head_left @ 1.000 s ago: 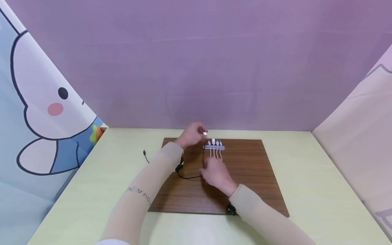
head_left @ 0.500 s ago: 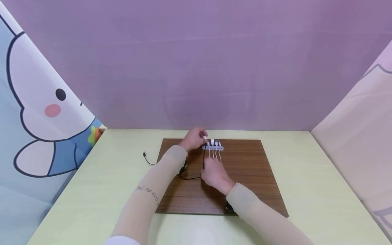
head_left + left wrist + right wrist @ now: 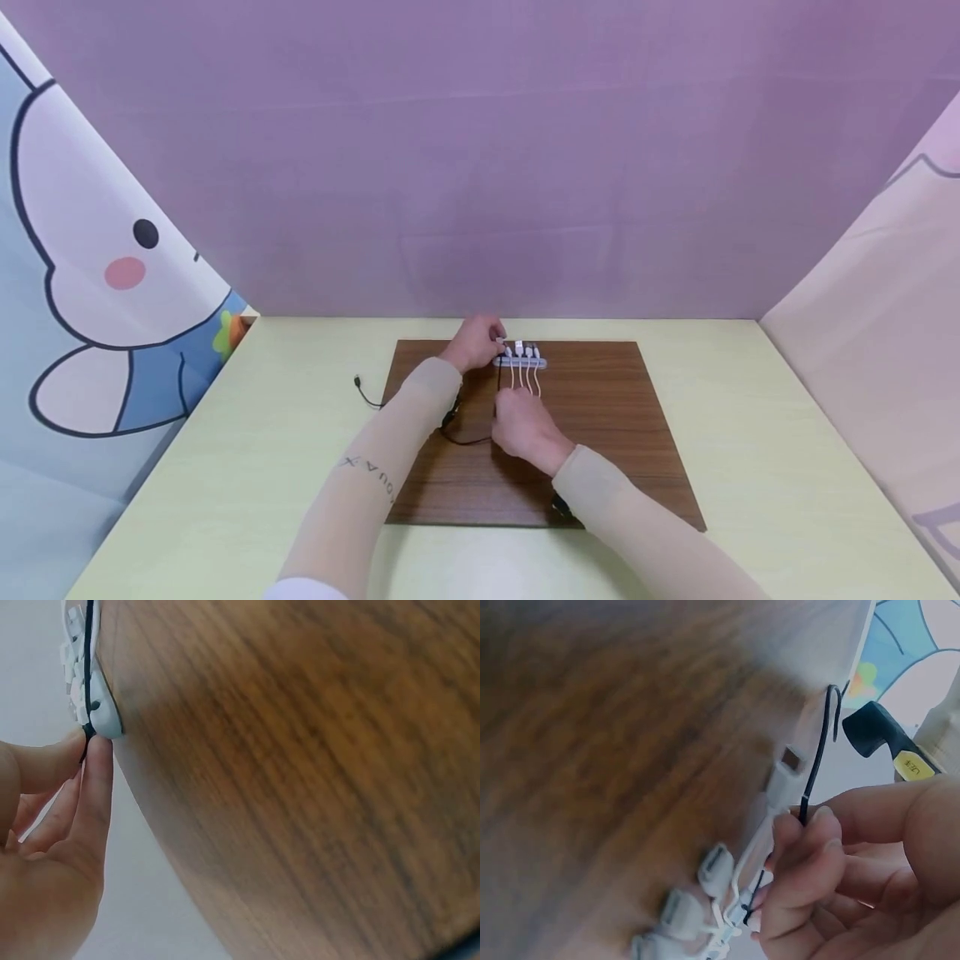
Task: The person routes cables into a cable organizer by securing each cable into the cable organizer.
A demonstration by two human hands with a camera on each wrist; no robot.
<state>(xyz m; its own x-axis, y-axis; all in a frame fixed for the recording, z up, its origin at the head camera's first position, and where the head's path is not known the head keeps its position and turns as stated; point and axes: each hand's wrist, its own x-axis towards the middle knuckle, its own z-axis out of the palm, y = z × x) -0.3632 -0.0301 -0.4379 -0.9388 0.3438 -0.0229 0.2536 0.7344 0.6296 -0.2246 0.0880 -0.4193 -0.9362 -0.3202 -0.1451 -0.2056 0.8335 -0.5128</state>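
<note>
At the left end of a pale cable organizer (image 3: pixel 542 364), my left hand (image 3: pixel 474 343) pinches the plug end of a black cable (image 3: pixel 88 664) between thumb and finger. In the left wrist view, the fingertips are right against the end of the organizer (image 3: pixel 109 720). Several white cables (image 3: pixel 528 379) run through its slots, their plugs on the far side. Nearer me, my right hand (image 3: pixel 525 423) pinches the same black cable (image 3: pixel 822 754) between thumb and fingers. White connectors (image 3: pixel 784 780) lie beside that hand in the right wrist view. Whether the black cable sits in a slot, I cannot tell.
A brown wood-grain board (image 3: pixel 600 450) lies under both hands on the pale yellow table (image 3: pixel 757 467). The black cable's other plug (image 3: pixel 357 381) rests left of the board. A purple cloth (image 3: pixel 480 167) rises behind the table, with printed cloths at both sides.
My left hand has come down and slightly toward me, bringing the plug close to the organizer's left end. The right hand has hardly moved.
</note>
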